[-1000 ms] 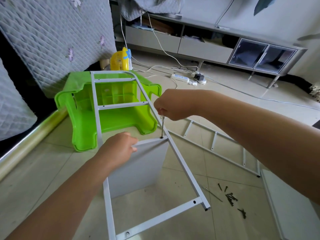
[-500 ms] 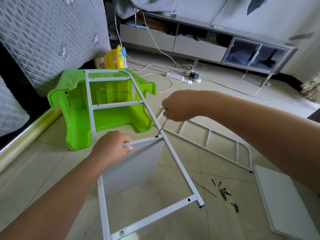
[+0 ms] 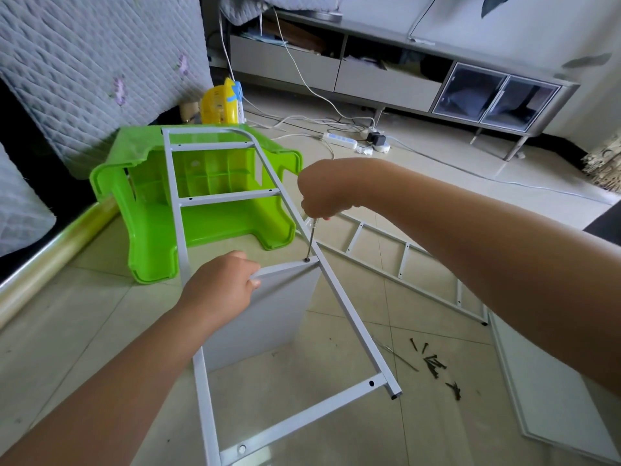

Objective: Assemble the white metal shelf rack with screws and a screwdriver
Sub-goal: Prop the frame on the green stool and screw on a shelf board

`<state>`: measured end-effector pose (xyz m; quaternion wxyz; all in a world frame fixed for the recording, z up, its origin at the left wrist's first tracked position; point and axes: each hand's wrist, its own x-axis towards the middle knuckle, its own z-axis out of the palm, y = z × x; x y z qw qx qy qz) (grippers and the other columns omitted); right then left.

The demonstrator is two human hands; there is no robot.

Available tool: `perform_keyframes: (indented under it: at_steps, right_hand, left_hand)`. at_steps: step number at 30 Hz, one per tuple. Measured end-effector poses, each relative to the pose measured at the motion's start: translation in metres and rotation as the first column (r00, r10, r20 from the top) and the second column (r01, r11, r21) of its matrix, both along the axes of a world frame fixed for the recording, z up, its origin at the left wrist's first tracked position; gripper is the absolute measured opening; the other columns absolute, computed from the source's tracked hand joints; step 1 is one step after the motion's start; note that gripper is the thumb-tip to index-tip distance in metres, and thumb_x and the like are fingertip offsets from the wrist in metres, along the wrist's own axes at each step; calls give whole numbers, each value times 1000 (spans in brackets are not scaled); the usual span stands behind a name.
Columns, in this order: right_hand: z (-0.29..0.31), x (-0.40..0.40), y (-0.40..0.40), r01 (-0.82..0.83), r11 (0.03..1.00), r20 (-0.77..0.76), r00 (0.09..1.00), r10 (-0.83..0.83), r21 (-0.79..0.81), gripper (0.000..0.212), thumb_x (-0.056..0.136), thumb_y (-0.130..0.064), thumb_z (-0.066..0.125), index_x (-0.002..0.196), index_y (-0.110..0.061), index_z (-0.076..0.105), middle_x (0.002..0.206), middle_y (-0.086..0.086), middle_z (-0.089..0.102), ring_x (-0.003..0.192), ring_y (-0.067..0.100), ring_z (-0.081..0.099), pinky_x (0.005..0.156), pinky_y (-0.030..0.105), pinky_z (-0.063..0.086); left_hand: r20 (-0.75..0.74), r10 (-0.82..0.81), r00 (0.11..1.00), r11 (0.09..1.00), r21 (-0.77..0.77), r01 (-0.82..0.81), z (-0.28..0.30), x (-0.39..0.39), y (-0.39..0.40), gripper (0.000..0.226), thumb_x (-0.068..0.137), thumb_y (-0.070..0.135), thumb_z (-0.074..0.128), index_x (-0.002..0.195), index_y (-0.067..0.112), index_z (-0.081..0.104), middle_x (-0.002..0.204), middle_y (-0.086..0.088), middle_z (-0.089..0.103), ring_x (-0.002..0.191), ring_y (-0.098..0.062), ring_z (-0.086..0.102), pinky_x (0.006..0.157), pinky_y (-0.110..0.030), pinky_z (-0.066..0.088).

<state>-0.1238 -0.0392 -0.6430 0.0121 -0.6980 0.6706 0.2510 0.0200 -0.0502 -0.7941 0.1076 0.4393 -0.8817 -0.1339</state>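
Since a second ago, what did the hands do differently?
The right hand tipped the screwdriver sideways, then stood it nearly upright again with its tip on the screw. The left hand kept gripping the white crossbar, and the white side frame stayed leaning on the green stool.

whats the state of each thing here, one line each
left hand: grips the crossbar above the panel
right hand: grips the screwdriver
screwdriver: near upright, tip on a screw in the crossbar
side frame: tilted, top end on the stool
shelf panel: standing on edge under the crossbar
green stool: lying on its side
second side frame: flat on the floor
loose screws: scattered on the floor
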Motion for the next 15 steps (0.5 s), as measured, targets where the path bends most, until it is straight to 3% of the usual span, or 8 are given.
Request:
perform_keyframes:
  at_steps: [2,5,7,9,11,15]
  right_hand:
    - [1,-4,3,29,999,39,999,-30,13,39,95,-11,35,57,-8,43,32,0,43,35,14,44,28,13,31]
    - [3,-13,11,-18,1000,83,996,16,16,26,96,-21,37,83,-2,49,75,10,58,74,29,58,58,24,44]
    - [7,-14,16,-72,997,72,995,70,28,13,95,-15,39,99,-4,46,90,10,55,84,28,49,56,24,35]
    - [10,-15,18,-159,987,11,987,159,17,20,96,-12,40,106,0,52,100,14,58,82,25,46,51,29,24]
    - [12,-13,19,-250,968,-64,966,249,-13,25,98,-17,39,108,0,55,102,16,60,77,25,44,58,25,24]
    - [7,-12,25,-328,943,-125,939,321,-45,33,100,-24,32,107,-2,57,93,13,59,75,21,38,67,27,31]
  left_hand:
    - [22,-1,1000,1000,7,1,2,0,1,34,93,23,49,64,15,34,69,3,28,78,-26,48,60,-27,27]
    - [75,10,997,1000,16,-12,3,-1,0,38,94,24,46,61,17,29,69,4,28,87,-28,53,61,-28,29]
    - [105,6,994,1000,-22,-4,3,0,2,28,96,26,42,71,13,42,73,2,33,92,-27,54,64,-29,32]
    - [171,-7,985,994,-106,26,5,1,6,24,99,28,36,93,12,53,87,-2,46,98,-25,54,63,-28,31]
    - [193,-4,981,984,-172,38,4,5,9,23,100,26,33,106,15,52,99,-3,57,99,-25,55,64,-29,29]
    - [51,-13,999,985,-173,22,-6,9,11,24,95,12,42,115,13,54,105,-7,61,100,-30,56,71,-34,42]
